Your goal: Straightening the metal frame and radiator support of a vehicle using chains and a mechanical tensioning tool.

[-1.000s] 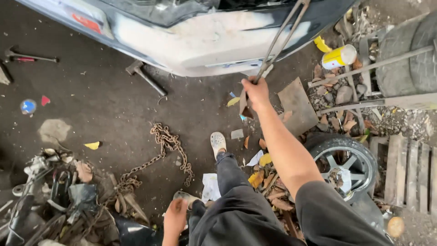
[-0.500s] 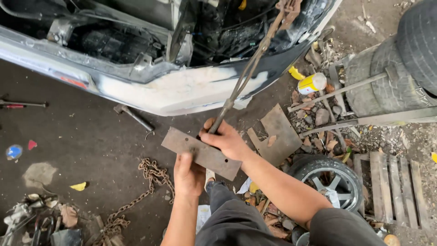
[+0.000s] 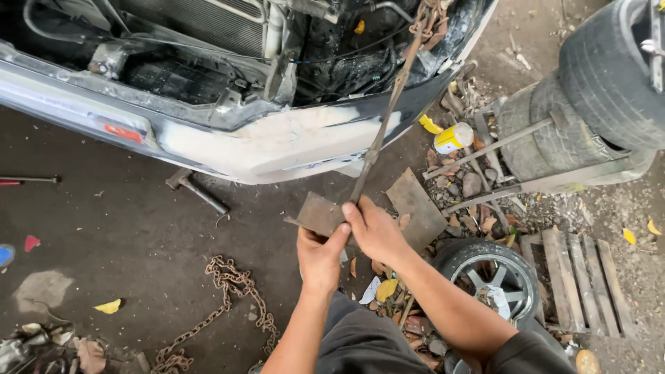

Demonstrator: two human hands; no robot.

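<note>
My left hand (image 3: 321, 255) grips the lower edge of a rusty flat metal plate (image 3: 317, 212) held up in front of me. My right hand (image 3: 374, 228) is closed around the lower end of a long rusty rod (image 3: 383, 125). The rod slants up to a chain knot (image 3: 424, 19) in the open front of a car. The plate and the rod's end meet between my two hands. The car's dented, filler-patched bumper (image 3: 270, 142) hangs just beyond them.
A hammer (image 3: 196, 188) lies on the dark floor under the bumper. A rusty chain (image 3: 225, 298) trails at lower left. Another metal plate (image 3: 415, 206), an alloy wheel with tyre (image 3: 493, 278), a pallet (image 3: 580, 277), a yellow-capped can (image 3: 451, 137) and stacked tyres (image 3: 596, 90) crowd the right.
My view has tilted up into the engine bay. My left hand has turned the plate up and moved it closer against the rod; my right hand has stayed on the rod.
</note>
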